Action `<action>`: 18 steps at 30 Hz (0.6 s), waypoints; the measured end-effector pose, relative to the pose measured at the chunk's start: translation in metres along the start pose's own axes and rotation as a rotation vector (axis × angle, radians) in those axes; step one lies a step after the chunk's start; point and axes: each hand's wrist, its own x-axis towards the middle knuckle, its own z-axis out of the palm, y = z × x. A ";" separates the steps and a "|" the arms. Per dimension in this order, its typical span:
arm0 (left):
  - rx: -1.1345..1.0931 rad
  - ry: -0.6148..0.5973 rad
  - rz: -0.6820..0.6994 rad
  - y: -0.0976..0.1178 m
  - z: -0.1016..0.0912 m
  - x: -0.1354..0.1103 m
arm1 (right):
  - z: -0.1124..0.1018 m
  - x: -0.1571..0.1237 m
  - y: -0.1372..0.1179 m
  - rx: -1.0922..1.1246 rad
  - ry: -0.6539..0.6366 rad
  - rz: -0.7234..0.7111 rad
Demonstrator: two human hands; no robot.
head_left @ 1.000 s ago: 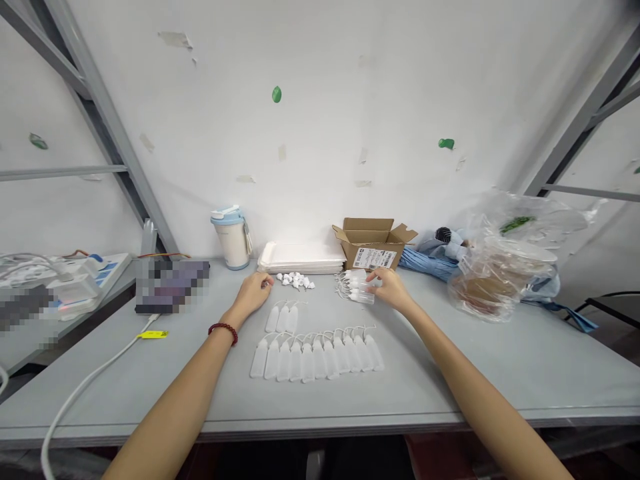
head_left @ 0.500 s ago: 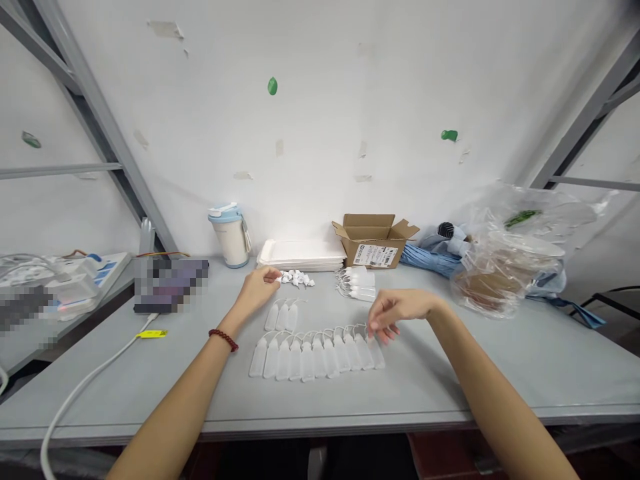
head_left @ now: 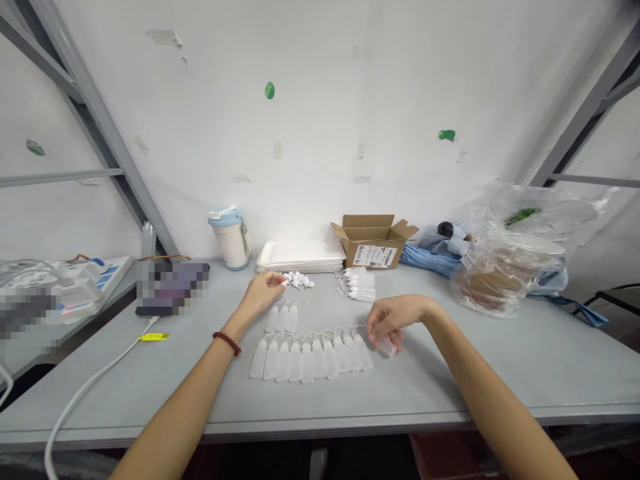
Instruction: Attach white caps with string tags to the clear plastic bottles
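Observation:
Several small translucent squeeze bottles (head_left: 307, 361) with looped cords at their necks lie in a row, necks pointing away from me. Closed around one more small bottle (head_left: 388, 348), my right hand (head_left: 395, 319) is just past the row's right end; the fingers cover its upper part. At the left edge of a pile of small white caps (head_left: 300, 280), my left hand (head_left: 263, 292) pinches a white cap, mostly hidden by the fingertips. Between the pile and the row lie three similar bottles (head_left: 282, 317). Farther right is a group of cord-looped bottles (head_left: 362, 285).
Along the wall stand a blue-and-white tumbler (head_left: 231, 239), a stack of white trays (head_left: 303, 257) and an open cardboard box (head_left: 374, 248). Bagged spools (head_left: 510, 273) and blue straps (head_left: 431, 259) are right. A blurred device (head_left: 173, 288) with a white cable (head_left: 103, 370) lies left.
My right hand has taken hold of the row's rightmost bottle and drawn it a little away from the others. My left hand has shifted slightly right, at the caps.

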 end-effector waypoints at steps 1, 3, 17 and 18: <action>-0.007 -0.001 -0.015 0.002 0.000 -0.001 | -0.001 0.000 0.000 0.004 0.035 -0.033; -0.038 0.000 -0.053 0.008 0.000 -0.004 | -0.003 -0.003 0.000 0.013 0.094 -0.093; -0.352 -0.392 -0.116 0.048 0.007 -0.031 | 0.028 0.040 -0.019 0.276 0.548 -0.543; -0.361 -0.409 -0.100 0.050 0.008 -0.033 | 0.032 0.044 -0.021 0.293 0.559 -0.557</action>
